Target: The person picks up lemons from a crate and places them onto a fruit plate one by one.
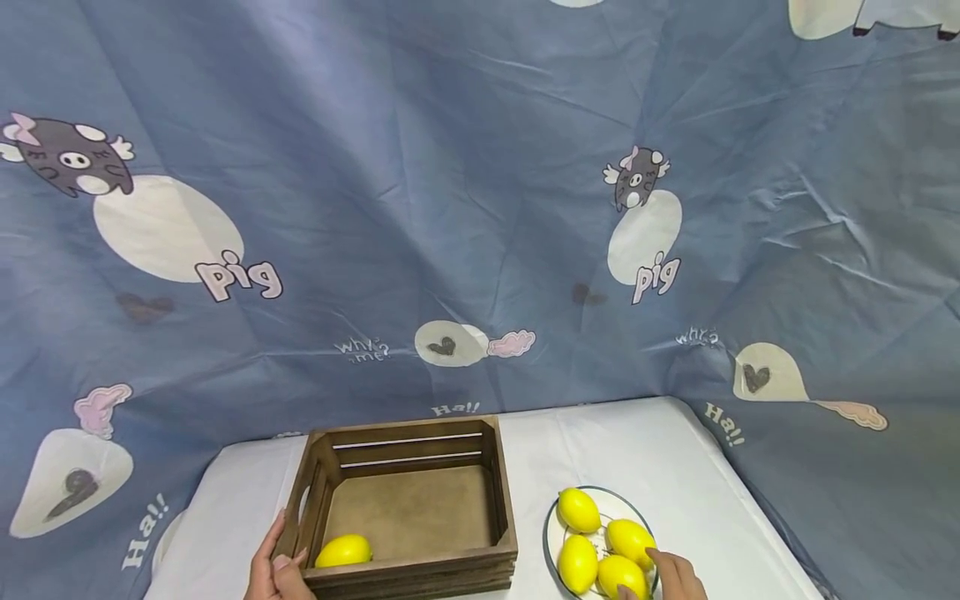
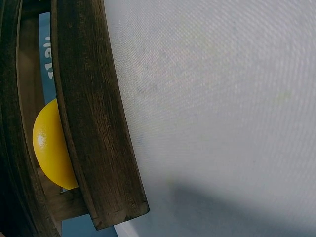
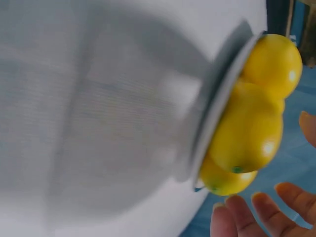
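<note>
A dark wooden crate (image 1: pixel 420 575) stands on the white table with one yellow lemon (image 1: pixel 343 551) in its front left corner. My left hand (image 1: pixel 279 565) holds the crate's front left corner, fingers along the outside, thumb at the rim. The left wrist view shows only a crate slat (image 2: pixel 94 123) and the lemon (image 2: pixel 52 148) behind it. To the right, a white plate (image 1: pixel 551 533) carries several lemons (image 1: pixel 578 509). My right hand (image 1: pixel 663 573) is at the plate's near right side beside the front lemon (image 1: pixel 621 575). In the right wrist view its fingers (image 3: pixel 261 210) are spread, just short of the lemons (image 3: pixel 249 133).
The white tablecloth (image 1: pixel 637 450) covers the table, whose right edge (image 1: pixel 750 500) runs close to the plate. A blue cartoon-print cloth (image 1: pixel 450 208) hangs behind and to both sides. The plate rim (image 3: pixel 217 113) shows edge-on in the right wrist view.
</note>
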The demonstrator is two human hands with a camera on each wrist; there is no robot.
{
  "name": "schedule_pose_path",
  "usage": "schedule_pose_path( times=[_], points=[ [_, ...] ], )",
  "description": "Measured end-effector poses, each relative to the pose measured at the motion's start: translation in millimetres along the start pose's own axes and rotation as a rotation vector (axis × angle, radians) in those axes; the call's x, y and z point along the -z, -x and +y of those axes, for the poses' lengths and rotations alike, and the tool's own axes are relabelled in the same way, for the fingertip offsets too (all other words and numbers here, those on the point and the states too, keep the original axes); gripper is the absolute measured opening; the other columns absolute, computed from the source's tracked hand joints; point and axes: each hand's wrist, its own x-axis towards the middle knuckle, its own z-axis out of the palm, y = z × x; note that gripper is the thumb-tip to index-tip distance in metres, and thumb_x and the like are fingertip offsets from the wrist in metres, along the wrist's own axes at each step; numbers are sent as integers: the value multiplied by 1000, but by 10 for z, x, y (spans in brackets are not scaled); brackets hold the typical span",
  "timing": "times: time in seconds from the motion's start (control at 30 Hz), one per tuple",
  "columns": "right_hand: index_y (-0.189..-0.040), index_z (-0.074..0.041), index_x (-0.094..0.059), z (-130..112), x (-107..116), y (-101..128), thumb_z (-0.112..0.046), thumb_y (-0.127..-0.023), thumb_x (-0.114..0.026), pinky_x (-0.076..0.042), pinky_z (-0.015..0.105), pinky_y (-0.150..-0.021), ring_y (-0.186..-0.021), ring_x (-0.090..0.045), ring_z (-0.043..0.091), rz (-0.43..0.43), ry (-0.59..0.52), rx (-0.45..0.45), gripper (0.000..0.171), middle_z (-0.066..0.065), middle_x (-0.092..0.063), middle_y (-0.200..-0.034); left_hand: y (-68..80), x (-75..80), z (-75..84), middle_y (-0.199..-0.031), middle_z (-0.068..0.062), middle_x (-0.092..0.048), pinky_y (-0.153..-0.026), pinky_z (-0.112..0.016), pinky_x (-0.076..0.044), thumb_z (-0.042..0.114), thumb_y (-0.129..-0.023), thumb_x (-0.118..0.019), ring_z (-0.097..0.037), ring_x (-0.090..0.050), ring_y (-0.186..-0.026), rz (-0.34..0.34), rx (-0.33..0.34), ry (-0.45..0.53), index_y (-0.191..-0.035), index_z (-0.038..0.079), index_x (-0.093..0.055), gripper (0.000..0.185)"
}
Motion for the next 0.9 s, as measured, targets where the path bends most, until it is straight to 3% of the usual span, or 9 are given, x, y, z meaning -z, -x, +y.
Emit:
schedule_pose_path(
  times=[0.17, 0.23, 0.4, 0.47, 0.53, 0.6, 0.67, 0.7, 0.9],
  points=[
    [-121, 1, -67, -191, 122, 17, -44, -77, -90, -57, 56, -81, -100, -63, 36, 258, -31, 156, 67, 17, -61, -116, -14, -3, 7, -158, 19, -34, -89, -7, -45, -34, -86, -18, 10, -35, -137, 9, -13, 9, -162, 16, -32, 92],
    [-119, 0, -68, -260, 168, -10, -33, -75, -92, -58, 56, -80, -99, -64, 37, 307, -40, 203, 60, 17, -62, -114, -10, -52, 41, -157, 19, -35, -88, -6, -45, -32, -90, -20, 10, -36, -135, 59, 6, -62, -161, 10, -33, 84],
    [-125, -3, -65, -479, 362, -73, -34, -85, -85, -56, 58, -89, -108, -62, 37, 200, -61, 221, 54, 15, -60, -119, 11, -363, 157, -146, 17, -53, -80, -7, -48, -10, -101, -33, 12, -50, -122, 442, 137, -407, -147, -10, -51, 50],
    [-128, -4, -65, -575, 422, -113, -34, -86, -83, -55, 58, -91, -111, -61, 37, 168, -86, 250, 54, 14, -59, -122, 9, -472, 200, -129, 13, -67, -77, -8, -49, -3, -101, -38, 13, -59, -104, 591, 202, -501, -142, -7, -60, 47],
    [-128, -4, -65, -668, 454, -158, -32, -85, -85, -55, 58, -92, -112, -61, 35, 178, -113, 306, 55, 13, -60, -123, -2, -522, 235, -115, 12, -73, -75, -7, -49, -2, -101, -40, 14, -62, -94, 660, 240, -532, -139, -3, -65, 45],
    [-128, -5, -66, -764, 465, -201, -29, -83, -87, -56, 56, -91, -112, -62, 34, 209, -139, 374, 56, 11, -61, -123, -9, -535, 261, -86, 15, -73, -74, -6, -49, -2, -100, -41, 14, -59, -73, 676, 253, -546, -138, 0, -67, 46],
    [-126, -6, -67, -869, 471, -239, -28, -81, -90, -57, 53, -89, -110, -63, 30, 250, -162, 444, 56, 8, -62, -123, -12, -526, 276, -60, 17, -60, -73, -5, -48, -3, -99, -42, 14, -50, -57, 671, 245, -565, -137, 0, -67, 46],
    [-126, -7, -68, -924, 476, -253, -28, -80, -90, -57, 52, -89, -110, -63, 28, 266, -172, 476, 56, 6, -63, -123, -12, -518, 278, -60, 15, -62, -73, -5, -48, -3, -99, -42, 13, -53, -59, 668, 244, -579, -137, 1, -68, 46],
    [-131, -14, -67, -1276, 545, -328, -34, -83, -88, -57, 43, -91, -118, -60, 16, 272, -203, 678, 56, -4, -61, -130, 12, -474, 246, -49, 17, -39, -73, -3, -46, -4, -95, -43, 9, -25, -42, 643, 220, -652, -136, 3, -69, 49]
  ],
)
